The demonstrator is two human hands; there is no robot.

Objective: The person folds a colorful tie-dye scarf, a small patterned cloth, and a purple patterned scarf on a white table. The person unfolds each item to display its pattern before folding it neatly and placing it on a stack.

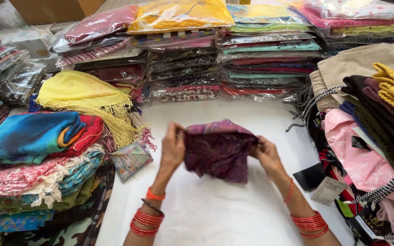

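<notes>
Both hands grip a folded purple patterned scarf (218, 149), held up over the white table (233, 214): left hand (173, 148) pinches its left edge, right hand (266, 154) its right edge. Folded scarf piles (37, 155) sit left, bagged fabric stacks (233, 54) behind, more cloth (370, 136) right.

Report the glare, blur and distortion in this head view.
Head view: glare streaks the plastic-wrapped packets at the back; wide-angle distortion bends the stacks at the edges; the left hand, right hand and purple cloth are slightly soft; the white table is evenly lit.
</notes>
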